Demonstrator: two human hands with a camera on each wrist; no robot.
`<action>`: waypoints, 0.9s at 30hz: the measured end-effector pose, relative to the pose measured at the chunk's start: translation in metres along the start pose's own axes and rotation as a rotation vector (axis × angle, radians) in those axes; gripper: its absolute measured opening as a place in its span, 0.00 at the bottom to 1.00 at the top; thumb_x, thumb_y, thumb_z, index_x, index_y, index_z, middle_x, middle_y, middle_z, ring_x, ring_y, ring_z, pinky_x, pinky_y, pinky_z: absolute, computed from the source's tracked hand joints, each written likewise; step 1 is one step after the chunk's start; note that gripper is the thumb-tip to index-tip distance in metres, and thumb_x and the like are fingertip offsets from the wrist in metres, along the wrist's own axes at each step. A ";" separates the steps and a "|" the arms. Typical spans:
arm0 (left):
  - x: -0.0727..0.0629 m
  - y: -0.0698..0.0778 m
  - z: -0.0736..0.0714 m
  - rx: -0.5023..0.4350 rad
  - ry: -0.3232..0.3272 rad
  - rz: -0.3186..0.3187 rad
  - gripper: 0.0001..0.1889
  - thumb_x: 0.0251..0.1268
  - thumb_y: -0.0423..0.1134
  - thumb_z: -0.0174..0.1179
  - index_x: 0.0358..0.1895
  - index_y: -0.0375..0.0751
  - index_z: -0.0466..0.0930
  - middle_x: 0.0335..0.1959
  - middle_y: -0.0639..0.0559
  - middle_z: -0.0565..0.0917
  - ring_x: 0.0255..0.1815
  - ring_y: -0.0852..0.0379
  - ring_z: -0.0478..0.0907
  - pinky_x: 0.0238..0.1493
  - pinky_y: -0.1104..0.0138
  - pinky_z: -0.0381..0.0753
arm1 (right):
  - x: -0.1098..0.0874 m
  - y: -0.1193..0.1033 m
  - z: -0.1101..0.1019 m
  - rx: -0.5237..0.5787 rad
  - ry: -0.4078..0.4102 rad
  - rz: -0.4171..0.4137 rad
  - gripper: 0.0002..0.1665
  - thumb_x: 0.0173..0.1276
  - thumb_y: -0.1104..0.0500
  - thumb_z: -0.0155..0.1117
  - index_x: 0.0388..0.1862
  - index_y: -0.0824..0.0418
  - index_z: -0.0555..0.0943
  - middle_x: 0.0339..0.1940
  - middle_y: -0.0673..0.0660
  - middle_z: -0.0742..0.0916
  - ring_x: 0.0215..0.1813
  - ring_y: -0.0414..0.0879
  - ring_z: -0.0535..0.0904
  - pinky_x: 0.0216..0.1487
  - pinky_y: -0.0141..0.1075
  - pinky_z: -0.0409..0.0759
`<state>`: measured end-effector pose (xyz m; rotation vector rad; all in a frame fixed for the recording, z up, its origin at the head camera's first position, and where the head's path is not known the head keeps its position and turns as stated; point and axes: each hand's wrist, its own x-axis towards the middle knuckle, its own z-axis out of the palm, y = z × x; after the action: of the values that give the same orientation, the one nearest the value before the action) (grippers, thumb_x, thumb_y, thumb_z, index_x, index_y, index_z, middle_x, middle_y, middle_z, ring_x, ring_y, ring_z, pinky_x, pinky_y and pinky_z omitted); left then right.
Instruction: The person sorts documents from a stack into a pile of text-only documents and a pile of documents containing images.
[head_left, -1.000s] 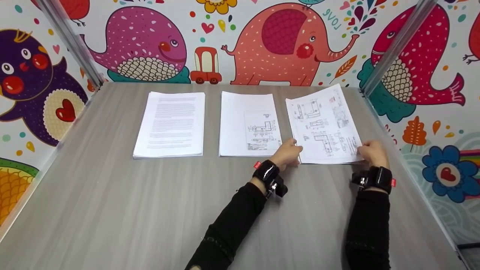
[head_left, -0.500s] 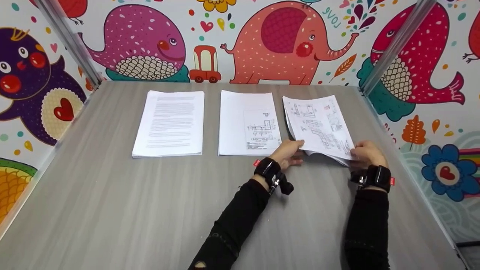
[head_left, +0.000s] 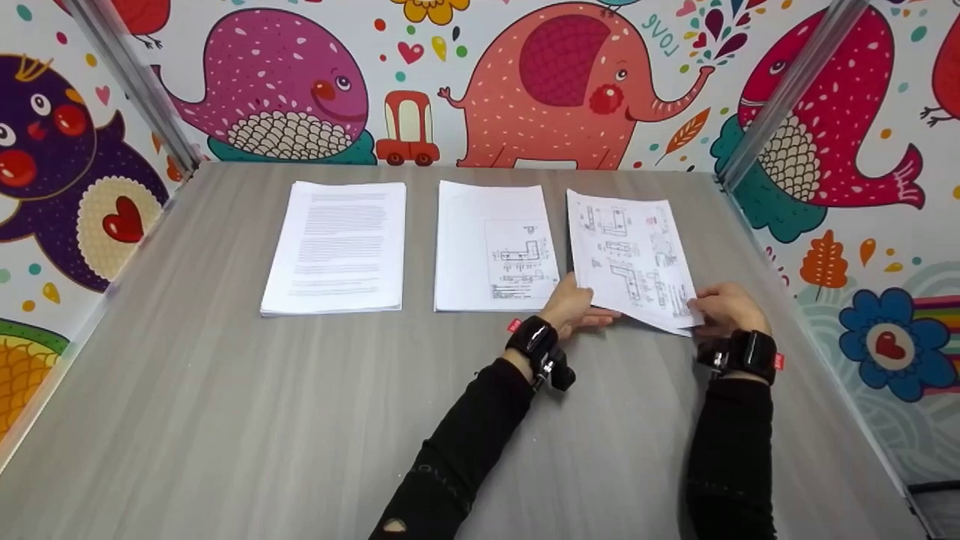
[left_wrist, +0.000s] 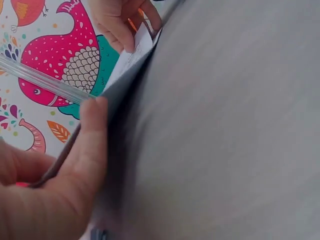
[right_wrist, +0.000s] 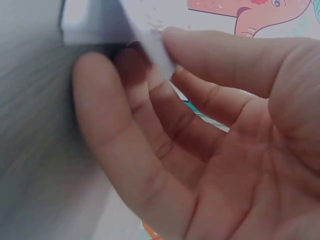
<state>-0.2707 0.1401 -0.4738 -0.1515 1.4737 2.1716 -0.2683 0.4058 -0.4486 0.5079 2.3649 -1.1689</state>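
Sheets of paper with technical drawings (head_left: 630, 244) are at the right in the head view, their near edge raised off the table. My left hand (head_left: 571, 306) pinches them at the near left corner, thumb on top and fingers beneath. At the near right corner my right hand (head_left: 731, 309) grips them. In the right wrist view its thumb (right_wrist: 210, 55) presses the printed face while the curled fingers lie behind and below. The left wrist view shows the raised paper edge (left_wrist: 117, 95) running from my left hand (left_wrist: 60, 185) to the right one.
A middle stack of paper (head_left: 465, 255) with a small drawing lies close beside my left hand. Farther left is a stack of text pages (head_left: 337, 247). Cartoon-printed panels (head_left: 555, 82) border the wooden table (head_left: 315, 420) at the back and sides.
The drawing sheets' far edge has come down and nearer, and they have shifted slightly left. Their near edge has bent and risen, and my right hand has moved slightly left with them.
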 end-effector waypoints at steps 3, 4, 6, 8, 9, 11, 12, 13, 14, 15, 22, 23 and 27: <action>-0.001 0.005 -0.004 -0.055 -0.018 0.037 0.23 0.71 0.21 0.37 0.65 0.36 0.66 0.48 0.34 0.83 0.36 0.41 0.86 0.40 0.59 0.87 | 0.000 -0.002 0.000 0.027 -0.004 0.005 0.36 0.76 0.52 0.50 0.73 0.74 0.59 0.61 0.66 0.70 0.57 0.57 0.70 0.53 0.44 0.84; -0.001 0.007 -0.006 -0.074 -0.026 0.045 0.23 0.70 0.19 0.36 0.65 0.35 0.67 0.48 0.34 0.83 0.36 0.42 0.86 0.40 0.59 0.87 | 0.000 -0.003 0.000 0.032 -0.004 -0.003 0.36 0.77 0.52 0.49 0.73 0.74 0.58 0.61 0.66 0.70 0.56 0.57 0.71 0.52 0.44 0.84; -0.003 0.010 -0.011 -0.100 -0.031 0.048 0.24 0.68 0.18 0.36 0.64 0.37 0.67 0.46 0.35 0.83 0.36 0.43 0.86 0.40 0.60 0.87 | 0.000 -0.006 0.001 0.017 -0.009 -0.047 0.35 0.78 0.51 0.45 0.72 0.76 0.59 0.59 0.65 0.72 0.53 0.54 0.74 0.51 0.43 0.84; -0.005 0.013 -0.017 -0.099 -0.030 0.035 0.25 0.68 0.19 0.36 0.64 0.39 0.68 0.44 0.38 0.84 0.37 0.44 0.86 0.39 0.62 0.87 | 0.000 -0.009 0.002 0.011 -0.016 -0.090 0.35 0.79 0.50 0.42 0.72 0.77 0.58 0.55 0.63 0.74 0.49 0.51 0.76 0.49 0.41 0.84; -0.006 0.015 -0.020 -0.091 -0.030 0.025 0.25 0.68 0.20 0.36 0.64 0.41 0.68 0.44 0.39 0.84 0.38 0.45 0.86 0.38 0.63 0.87 | 0.000 -0.012 0.004 0.020 -0.022 -0.110 0.35 0.80 0.50 0.40 0.72 0.76 0.58 0.54 0.62 0.75 0.47 0.49 0.77 0.49 0.40 0.84; -0.009 0.018 -0.027 -0.068 -0.023 0.012 0.25 0.69 0.21 0.37 0.65 0.44 0.68 0.43 0.41 0.84 0.38 0.47 0.86 0.36 0.64 0.86 | -0.001 -0.019 0.009 0.051 -0.039 -0.143 0.35 0.80 0.49 0.39 0.72 0.75 0.58 0.52 0.61 0.75 0.45 0.46 0.78 0.50 0.39 0.83; -0.010 0.019 -0.031 -0.053 -0.021 0.011 0.26 0.69 0.22 0.37 0.66 0.44 0.67 0.44 0.42 0.84 0.39 0.47 0.86 0.35 0.65 0.85 | -0.001 -0.023 0.012 0.075 -0.049 -0.154 0.35 0.81 0.49 0.39 0.73 0.74 0.57 0.52 0.60 0.75 0.44 0.44 0.78 0.50 0.38 0.83; -0.012 0.021 -0.034 -0.041 -0.016 0.012 0.26 0.70 0.22 0.38 0.67 0.45 0.66 0.44 0.43 0.84 0.38 0.48 0.86 0.34 0.65 0.85 | -0.001 -0.026 0.016 0.106 -0.059 -0.162 0.35 0.81 0.48 0.39 0.74 0.74 0.55 0.52 0.59 0.74 0.43 0.43 0.78 0.51 0.38 0.84; -0.014 0.022 -0.038 -0.032 -0.011 0.018 0.27 0.70 0.22 0.38 0.68 0.46 0.65 0.44 0.43 0.84 0.38 0.48 0.86 0.33 0.66 0.85 | -0.002 -0.030 0.019 0.128 -0.068 -0.175 0.35 0.81 0.49 0.40 0.74 0.73 0.54 0.52 0.58 0.74 0.43 0.42 0.78 0.50 0.37 0.84; -0.016 0.024 -0.042 -0.024 -0.008 0.027 0.27 0.70 0.22 0.38 0.69 0.47 0.64 0.45 0.43 0.84 0.38 0.48 0.86 0.33 0.66 0.85 | -0.001 -0.034 0.023 0.154 -0.078 -0.193 0.35 0.81 0.50 0.40 0.74 0.73 0.54 0.52 0.58 0.74 0.42 0.41 0.79 0.50 0.37 0.84; -0.027 0.032 -0.064 0.019 -0.042 0.049 0.30 0.72 0.23 0.37 0.73 0.51 0.59 0.48 0.41 0.84 0.34 0.50 0.86 0.30 0.69 0.82 | -0.003 -0.051 0.037 0.176 -0.100 -0.286 0.32 0.81 0.53 0.42 0.76 0.69 0.55 0.51 0.58 0.77 0.40 0.40 0.81 0.45 0.36 0.85; -0.028 0.033 -0.066 0.027 -0.046 0.049 0.30 0.71 0.23 0.37 0.72 0.51 0.59 0.48 0.41 0.84 0.33 0.50 0.86 0.29 0.69 0.81 | -0.003 -0.052 0.038 0.174 -0.103 -0.289 0.33 0.81 0.53 0.43 0.76 0.69 0.55 0.51 0.58 0.76 0.41 0.40 0.81 0.46 0.36 0.85; -0.034 0.035 -0.074 0.070 -0.042 0.051 0.33 0.69 0.21 0.39 0.73 0.54 0.56 0.51 0.42 0.82 0.30 0.52 0.84 0.21 0.75 0.73 | -0.003 -0.059 0.044 0.187 -0.110 -0.301 0.32 0.80 0.52 0.44 0.76 0.66 0.56 0.54 0.60 0.76 0.44 0.42 0.81 0.55 0.44 0.83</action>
<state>-0.2713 0.0517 -0.4617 -0.0445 1.5426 2.1463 -0.2854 0.3366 -0.4326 0.1426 2.3028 -1.5201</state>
